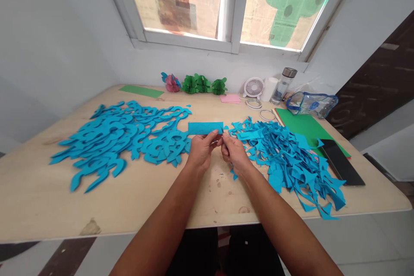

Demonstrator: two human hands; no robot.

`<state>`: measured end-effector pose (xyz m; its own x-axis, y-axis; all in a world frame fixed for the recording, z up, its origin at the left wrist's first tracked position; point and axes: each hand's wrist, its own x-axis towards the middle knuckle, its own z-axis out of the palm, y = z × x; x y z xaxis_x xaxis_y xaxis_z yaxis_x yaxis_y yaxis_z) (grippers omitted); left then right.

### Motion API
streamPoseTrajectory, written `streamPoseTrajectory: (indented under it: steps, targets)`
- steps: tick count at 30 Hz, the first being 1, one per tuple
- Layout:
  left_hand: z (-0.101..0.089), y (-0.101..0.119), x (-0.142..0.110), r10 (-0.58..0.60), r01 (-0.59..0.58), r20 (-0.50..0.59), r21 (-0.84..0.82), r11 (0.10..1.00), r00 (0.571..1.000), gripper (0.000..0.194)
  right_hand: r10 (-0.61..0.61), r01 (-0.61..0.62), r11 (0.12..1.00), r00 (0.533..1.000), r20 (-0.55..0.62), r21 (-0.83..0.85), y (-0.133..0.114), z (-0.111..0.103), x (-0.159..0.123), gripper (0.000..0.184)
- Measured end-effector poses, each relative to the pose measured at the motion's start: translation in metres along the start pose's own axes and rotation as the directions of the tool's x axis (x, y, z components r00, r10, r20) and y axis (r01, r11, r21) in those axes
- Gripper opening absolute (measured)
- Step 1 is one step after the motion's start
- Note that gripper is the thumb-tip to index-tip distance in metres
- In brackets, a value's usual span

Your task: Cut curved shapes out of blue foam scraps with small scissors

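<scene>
Between my hands, above the table, is a blue paper strip with faint drawn lines on it. My left hand pinches its lower edge between thumb and fingers. My right hand is closed round a small pair of scissors, whose dark blades show at the strip's right end; most of the scissors is hidden by the fingers. To the left lie heaps of curved blue paper cut-outs. Right of my hands spreads a loose pile of blue paper scraps.
Along the wall stand green paper figures, a pink one, a small white fan and a glass bottle. A clear pouch, green sheets and a black flat object lie at right on the wooden table.
</scene>
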<state>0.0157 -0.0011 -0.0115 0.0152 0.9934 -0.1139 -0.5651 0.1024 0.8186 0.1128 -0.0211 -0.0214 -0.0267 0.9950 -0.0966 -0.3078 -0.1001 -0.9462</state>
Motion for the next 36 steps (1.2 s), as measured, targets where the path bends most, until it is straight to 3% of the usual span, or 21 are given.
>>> streamPoseTrajectory:
  steps: [17,25,36]
  targets:
    - [-0.002,-0.004,0.002,0.009,-0.009,0.005,-0.008,1.0,1.0,0.022,-0.005,0.005,1.0,0.998,-0.057,-0.006,-0.001,0.003,0.0,0.055]
    - [-0.006,0.001,0.003,-0.022,0.016,0.041,0.145,0.989,0.999,0.024,0.025,-0.026,1.0,0.999,-0.044,-0.01,-0.005,0.0,-0.001,0.052]
    - [-0.006,0.007,0.001,-0.024,0.013,0.064,0.161,0.987,0.998,0.023,0.018,-0.02,0.998,0.999,-0.036,-0.053,-0.005,0.0,0.0,0.049]
